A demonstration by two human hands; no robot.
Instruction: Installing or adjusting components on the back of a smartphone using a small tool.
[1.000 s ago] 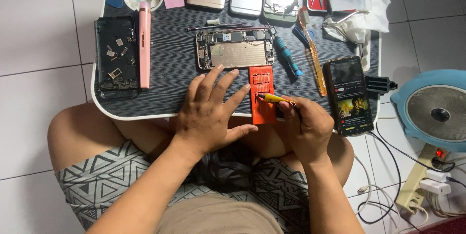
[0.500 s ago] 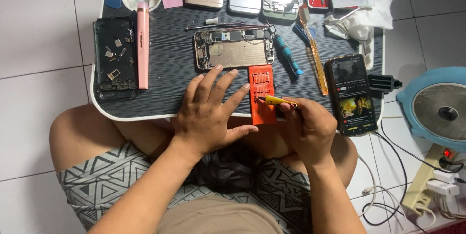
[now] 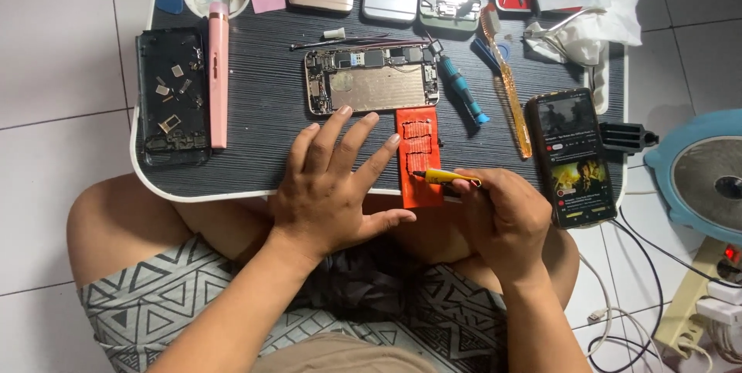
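My left hand [image 3: 332, 183] lies flat, fingers spread, on the dark lap table [image 3: 263, 102], its fingertips just left of an orange rectangular pad [image 3: 418, 158] at the table's front edge. My right hand [image 3: 504, 217] grips a yellow-handled tool [image 3: 444, 177], whose tip points left onto the lower half of the orange pad. An opened phone body [image 3: 372, 79] with exposed boards lies just beyond my left fingertips.
A black tray of small parts [image 3: 171, 95] and a pink pen-shaped tool [image 3: 219, 71] lie at left. A lit phone [image 3: 572, 156], blue screwdriver [image 3: 462, 91] and amber brush [image 3: 506, 83] are at right. Several phones line the far edge. A fan [image 3: 707, 180] and power strip [image 3: 699, 299] stand on the floor.
Both hands stay nearly still on the orange pad; only the camera view shifts slightly.
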